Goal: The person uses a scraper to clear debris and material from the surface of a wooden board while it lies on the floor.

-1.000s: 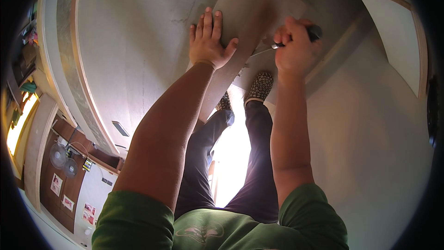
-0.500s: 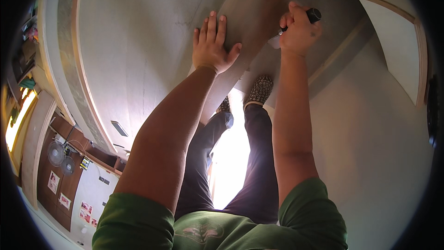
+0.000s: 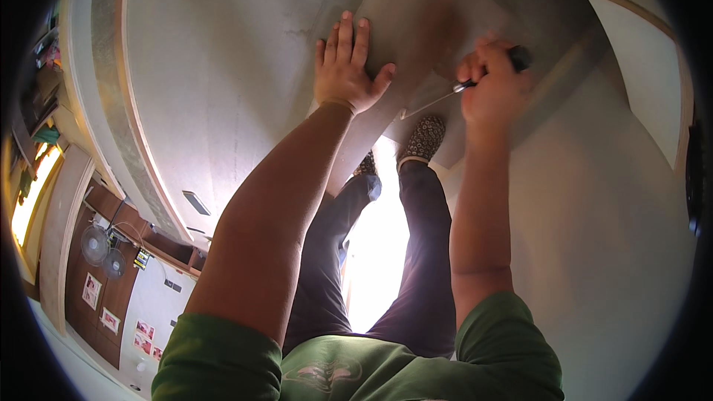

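Note:
My left hand (image 3: 345,70) lies flat with its fingers stretched on a pale grey board (image 3: 223,67), by the edge of a brownish strip (image 3: 394,15). Farther right, my right hand (image 3: 497,85) is wrapped round the black handle of a scraper (image 3: 445,96), a putty-knife-like tool. Its thin metal blade points down and left, with the tip near the strip's lower edge, just above my right shoe (image 3: 425,137). Motion smears the right hand somewhat. I cannot tell whether the blade touches the surface.
A white panel with a wooden edge (image 3: 642,59) stands at the far right. Long edged boards (image 3: 122,67) run along the left. A dark flat rectangular object (image 3: 195,203) lies on the grey board. Fans (image 3: 95,245) show at lower left. Bright light comes between my legs.
My right hand has moved down and a little right with the scraper, whose blade now reaches farther down and left. My left hand stays flat on the board.

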